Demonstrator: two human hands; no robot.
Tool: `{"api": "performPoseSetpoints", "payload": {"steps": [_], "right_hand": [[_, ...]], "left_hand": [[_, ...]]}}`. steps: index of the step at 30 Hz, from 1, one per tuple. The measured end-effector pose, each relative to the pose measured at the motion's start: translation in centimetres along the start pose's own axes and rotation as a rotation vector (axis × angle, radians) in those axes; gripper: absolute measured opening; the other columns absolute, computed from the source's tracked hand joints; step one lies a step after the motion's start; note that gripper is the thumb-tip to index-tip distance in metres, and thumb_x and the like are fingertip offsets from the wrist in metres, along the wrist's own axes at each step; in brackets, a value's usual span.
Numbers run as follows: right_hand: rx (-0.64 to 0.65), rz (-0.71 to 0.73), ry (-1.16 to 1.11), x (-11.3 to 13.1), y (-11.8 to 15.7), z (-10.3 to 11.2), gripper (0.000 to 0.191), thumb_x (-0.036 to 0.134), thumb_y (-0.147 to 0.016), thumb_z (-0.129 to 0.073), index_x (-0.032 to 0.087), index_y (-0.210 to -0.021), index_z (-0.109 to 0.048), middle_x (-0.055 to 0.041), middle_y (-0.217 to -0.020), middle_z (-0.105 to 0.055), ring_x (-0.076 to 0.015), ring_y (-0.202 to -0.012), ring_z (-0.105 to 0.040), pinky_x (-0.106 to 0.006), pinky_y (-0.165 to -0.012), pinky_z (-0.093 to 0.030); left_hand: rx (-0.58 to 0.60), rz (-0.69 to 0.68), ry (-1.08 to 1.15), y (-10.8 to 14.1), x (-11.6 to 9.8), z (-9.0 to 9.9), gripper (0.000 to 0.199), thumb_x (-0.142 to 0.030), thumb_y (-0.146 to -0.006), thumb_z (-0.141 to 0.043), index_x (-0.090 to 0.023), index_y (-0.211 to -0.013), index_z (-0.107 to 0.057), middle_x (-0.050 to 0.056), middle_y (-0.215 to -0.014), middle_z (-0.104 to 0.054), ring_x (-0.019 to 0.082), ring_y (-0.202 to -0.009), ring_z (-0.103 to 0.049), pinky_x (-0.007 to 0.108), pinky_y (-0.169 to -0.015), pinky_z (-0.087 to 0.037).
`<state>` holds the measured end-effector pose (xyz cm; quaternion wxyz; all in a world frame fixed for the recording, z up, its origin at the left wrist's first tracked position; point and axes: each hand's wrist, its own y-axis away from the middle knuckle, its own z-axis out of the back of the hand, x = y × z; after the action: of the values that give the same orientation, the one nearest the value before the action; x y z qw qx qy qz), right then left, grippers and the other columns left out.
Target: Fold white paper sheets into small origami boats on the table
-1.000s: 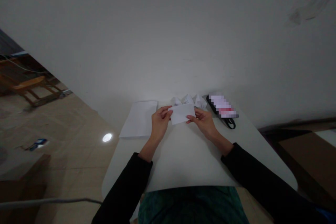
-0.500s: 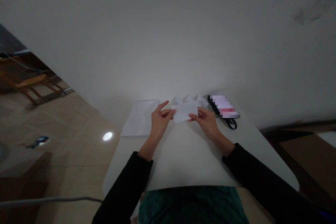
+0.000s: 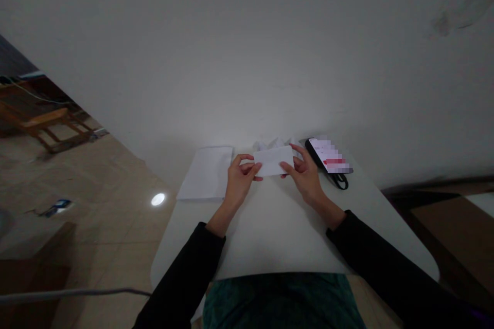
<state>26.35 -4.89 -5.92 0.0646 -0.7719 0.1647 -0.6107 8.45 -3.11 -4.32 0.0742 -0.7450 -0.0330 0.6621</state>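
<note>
A folded white paper strip [image 3: 273, 161] is held level above the white table [image 3: 285, 236], pinched at its short ends. My left hand [image 3: 241, 180] grips the left end between thumb and fingers. My right hand [image 3: 304, 175] holds the other end, with its fingertips reaching towards the far edge. Just behind the strip lies crumpled or folded white paper [image 3: 276, 142], partly hidden by it. A flat stack of white paper [image 3: 206, 174] sits left of my left hand.
A phone with a blurred screen [image 3: 329, 155] and a black cord [image 3: 339, 181] lie beyond my right hand. The table has rounded corners and ends against a white wall [image 3: 247, 51]. A tiled floor [image 3: 92, 205] and a wooden chair [image 3: 42, 123] lie off the left edge.
The paper strip has shifted slightly right and now lies more level. My left fingers have closed onto its end, and my right fingers have spread around the other end.
</note>
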Motion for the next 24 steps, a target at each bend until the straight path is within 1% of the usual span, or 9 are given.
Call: {"api": "performPoseSetpoints", "payload": {"steps": [2,4,8,12,14,16,19,21,24], "right_hand": [[0.03,0.029,0.005,0.6,0.2,-0.2,0.065,0.037,-0.074,-0.077,0.03,-0.132,-0.046,-0.0039,-0.102,-0.07,-0.0168,-0.071,-0.065,-0.03,-0.053,-0.058],[0.042,0.052,0.012,0.9,0.4,-0.5,0.062,0.037,-0.075,-0.076,0.03,-0.13,-0.048,-0.0043,-0.105,-0.068,-0.0175,-0.072,-0.065,-0.031,-0.052,-0.059],[0.046,0.066,0.032,0.9,0.6,-0.6,0.053,0.039,-0.075,-0.076,0.028,-0.121,-0.053,-0.0039,-0.101,-0.067,-0.018,-0.071,-0.064,-0.032,-0.05,-0.06],[0.047,0.075,0.081,0.7,0.6,-0.4,0.048,0.037,-0.076,-0.074,0.027,-0.118,-0.054,-0.0025,-0.096,-0.067,-0.0151,-0.065,-0.063,-0.028,-0.047,-0.057],[0.054,0.102,0.121,0.6,0.6,-0.2,0.044,0.036,-0.077,-0.073,0.028,-0.117,-0.056,-0.0023,-0.099,-0.066,-0.0148,-0.068,-0.063,-0.026,-0.047,-0.057],[0.059,0.145,0.174,0.5,0.7,-0.1,0.04,0.034,-0.079,-0.072,0.029,-0.116,-0.058,-0.0026,-0.107,-0.065,-0.0154,-0.074,-0.065,-0.025,-0.049,-0.058],[0.042,0.234,0.291,0.3,1.0,0.0,0.036,0.032,-0.081,-0.071,0.029,-0.115,-0.061,-0.0023,-0.113,-0.064,-0.0131,-0.071,-0.064,-0.026,-0.051,-0.061],[0.026,0.281,0.365,0.2,1.2,0.0,0.034,0.032,-0.081,-0.071,0.029,-0.114,-0.062,-0.0017,-0.112,-0.064,-0.011,-0.065,-0.062,-0.027,-0.052,-0.062],[0.018,0.326,0.426,0.1,1.3,0.1,0.031,0.032,-0.082,-0.07,0.03,-0.112,-0.064,-0.0014,-0.11,-0.065,-0.0108,-0.062,-0.062,-0.028,-0.053,-0.063]], "left_hand": [[-0.04,-0.039,0.002,0.0,-0.2,-0.1,0.045,-0.038,-0.068,-0.079,-0.018,-0.1,-0.054,0.001,-0.073,-0.072,0.016,-0.067,-0.07,0.026,-0.055,-0.061],[-0.083,-0.08,0.003,0.0,-0.2,-0.1,0.042,-0.037,-0.069,-0.079,-0.018,-0.098,-0.057,0.001,-0.074,-0.072,0.016,-0.068,-0.07,0.026,-0.058,-0.062],[-0.109,-0.116,-0.007,-0.2,-0.2,-0.1,0.031,-0.036,-0.068,-0.079,-0.016,-0.086,-0.063,0.003,-0.078,-0.071,0.015,-0.069,-0.069,0.025,-0.057,-0.061],[-0.085,-0.076,0.009,-0.1,-0.5,0.0,0.032,-0.038,-0.066,-0.081,-0.016,-0.079,-0.063,0.001,-0.074,-0.067,0.014,-0.067,-0.066,0.024,-0.05,-0.06],[-0.058,-0.052,0.019,0.0,-0.9,0.1,0.033,-0.039,-0.066,-0.081,-0.016,-0.08,-0.062,0.001,-0.075,-0.066,0.014,-0.067,-0.065,0.023,-0.046,-0.059],[-0.049,-0.042,0.024,0.1,-1.4,0.1,0.035,-0.039,-0.065,-0.081,-0.016,-0.082,-0.061,0.001,-0.077,-0.065,0.014,-0.067,-0.064,0.022,-0.043,-0.058],[-0.063,-0.033,0.039,0.2,-2.1,0.1,0.034,-0.039,-0.065,-0.081,-0.016,-0.081,-0.061,-0.001,-0.076,-0.065,0.012,-0.065,-0.062,0.023,-0.045,-0.059],[-0.078,-0.021,0.058,0.2,-2.3,0.1,0.033,-0.038,-0.065,-0.081,-0.016,-0.079,-0.063,-0.001,-0.073,-0.064,0.01,-0.064,-0.061,0.022,-0.048,-0.06],[-0.105,0.012,0.082,0.0,-2.2,0.3,0.032,-0.038,-0.062,-0.083,-0.015,-0.077,-0.065,-0.001,-0.072,-0.066,0.01,-0.065,-0.061,0.022,-0.053,-0.059]]}}
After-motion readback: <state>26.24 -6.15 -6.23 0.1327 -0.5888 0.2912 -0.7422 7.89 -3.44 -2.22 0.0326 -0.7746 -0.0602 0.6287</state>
